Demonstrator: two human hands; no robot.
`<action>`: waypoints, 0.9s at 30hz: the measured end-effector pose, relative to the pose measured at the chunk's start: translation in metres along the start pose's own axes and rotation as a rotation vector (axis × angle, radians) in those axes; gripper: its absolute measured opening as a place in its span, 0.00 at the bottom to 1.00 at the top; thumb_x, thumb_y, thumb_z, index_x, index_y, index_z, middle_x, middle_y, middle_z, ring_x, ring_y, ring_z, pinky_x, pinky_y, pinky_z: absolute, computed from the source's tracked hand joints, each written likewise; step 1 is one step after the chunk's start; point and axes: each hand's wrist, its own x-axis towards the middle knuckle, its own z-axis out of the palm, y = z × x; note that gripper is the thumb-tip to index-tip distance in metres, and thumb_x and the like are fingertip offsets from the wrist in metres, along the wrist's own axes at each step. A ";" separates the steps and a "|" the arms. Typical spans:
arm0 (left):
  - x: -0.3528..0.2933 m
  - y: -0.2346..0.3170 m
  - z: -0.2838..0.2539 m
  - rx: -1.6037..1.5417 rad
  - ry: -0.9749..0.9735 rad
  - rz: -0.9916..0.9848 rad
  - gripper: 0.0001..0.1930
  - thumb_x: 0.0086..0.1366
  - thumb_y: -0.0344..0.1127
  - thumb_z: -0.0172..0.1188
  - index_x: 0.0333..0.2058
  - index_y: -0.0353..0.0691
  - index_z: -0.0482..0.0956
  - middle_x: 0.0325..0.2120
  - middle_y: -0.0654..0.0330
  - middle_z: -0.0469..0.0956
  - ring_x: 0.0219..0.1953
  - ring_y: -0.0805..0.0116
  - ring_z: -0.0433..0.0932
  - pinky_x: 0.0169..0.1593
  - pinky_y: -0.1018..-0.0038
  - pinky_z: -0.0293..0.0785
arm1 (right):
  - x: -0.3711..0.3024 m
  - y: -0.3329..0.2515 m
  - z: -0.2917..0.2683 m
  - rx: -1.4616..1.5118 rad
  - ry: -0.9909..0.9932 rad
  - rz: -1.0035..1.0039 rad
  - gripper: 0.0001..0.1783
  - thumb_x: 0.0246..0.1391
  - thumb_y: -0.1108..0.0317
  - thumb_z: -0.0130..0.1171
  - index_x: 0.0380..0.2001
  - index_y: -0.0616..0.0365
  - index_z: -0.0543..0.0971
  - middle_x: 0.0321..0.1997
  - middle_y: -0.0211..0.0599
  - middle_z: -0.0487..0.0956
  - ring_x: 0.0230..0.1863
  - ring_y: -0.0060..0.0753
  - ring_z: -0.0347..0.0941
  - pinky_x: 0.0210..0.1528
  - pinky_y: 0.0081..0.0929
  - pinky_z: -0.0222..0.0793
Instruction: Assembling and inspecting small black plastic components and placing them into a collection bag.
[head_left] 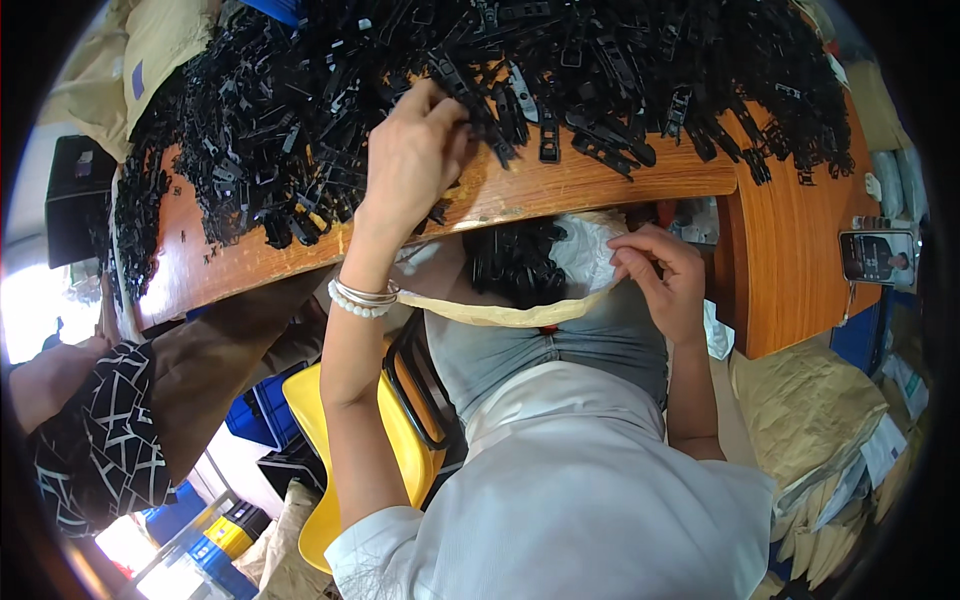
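Over the near side of a big heap of black plastic parts (600, 60), my left hand (415, 160) has its fingers closed on a long black plastic part (488, 132). A bracelet circles that wrist. In my lap, against the table edge, an open paper bag (500, 315) with a whitish lining has more black parts (515, 265) inside. My right hand (665, 275) pinches the right side of the bag's rim between thumb and fingers. Part of the bag's left side is behind my left forearm.
The heap covers much of the brown wooden table (690, 165). At left sits another person in a patterned sleeve (105, 430). A yellow chair (320, 400) is by my left side. Paper sacks (810, 410) lie at right, below a phone (878, 256) by the table's right edge.
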 end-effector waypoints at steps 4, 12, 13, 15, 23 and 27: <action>-0.002 -0.002 0.001 -0.285 0.145 -0.236 0.06 0.49 0.26 0.58 0.26 0.34 0.70 0.28 0.58 0.72 0.21 0.65 0.73 0.25 0.73 0.69 | -0.003 0.005 -0.010 0.042 0.096 0.049 0.07 0.52 0.76 0.49 0.32 0.67 0.75 0.25 0.33 0.73 0.24 0.19 0.69 0.27 0.13 0.63; -0.012 0.019 -0.013 -1.227 0.056 -0.451 0.04 0.55 0.23 0.55 0.26 0.33 0.68 0.20 0.59 0.72 0.23 0.73 0.74 0.25 0.79 0.77 | 0.016 0.016 -0.053 -0.564 0.668 -0.062 0.08 0.52 0.73 0.51 0.34 0.63 0.76 0.28 0.35 0.74 0.27 0.22 0.69 0.29 0.16 0.64; -0.014 0.024 -0.014 -1.284 -0.002 -0.472 0.04 0.55 0.23 0.54 0.26 0.32 0.68 0.20 0.58 0.72 0.23 0.72 0.75 0.24 0.78 0.77 | 0.020 0.019 -0.063 -0.571 0.677 -0.059 0.08 0.52 0.73 0.51 0.34 0.63 0.76 0.28 0.35 0.74 0.27 0.22 0.69 0.29 0.16 0.64; -0.020 0.027 -0.010 -1.330 -0.089 -0.466 0.04 0.56 0.24 0.55 0.28 0.31 0.69 0.21 0.57 0.73 0.23 0.71 0.75 0.23 0.75 0.78 | 0.028 0.024 -0.084 -0.870 0.904 0.034 0.09 0.50 0.71 0.53 0.34 0.61 0.77 0.32 0.40 0.75 0.33 0.30 0.72 0.35 0.22 0.66; -0.030 0.037 -0.003 -1.306 -0.071 -0.425 0.04 0.54 0.21 0.56 0.30 0.29 0.73 0.29 0.57 0.73 0.27 0.73 0.74 0.29 0.80 0.75 | 0.051 0.022 -0.119 -1.187 0.714 0.027 0.10 0.47 0.71 0.55 0.35 0.58 0.77 0.35 0.42 0.74 0.36 0.42 0.71 0.40 0.33 0.65; -0.038 0.039 0.002 -1.371 -0.023 -0.502 0.05 0.54 0.22 0.56 0.31 0.29 0.73 0.28 0.57 0.74 0.25 0.74 0.75 0.29 0.80 0.75 | 0.060 0.022 -0.127 -1.197 0.500 0.128 0.09 0.46 0.72 0.55 0.34 0.59 0.77 0.34 0.40 0.73 0.33 0.40 0.71 0.38 0.31 0.65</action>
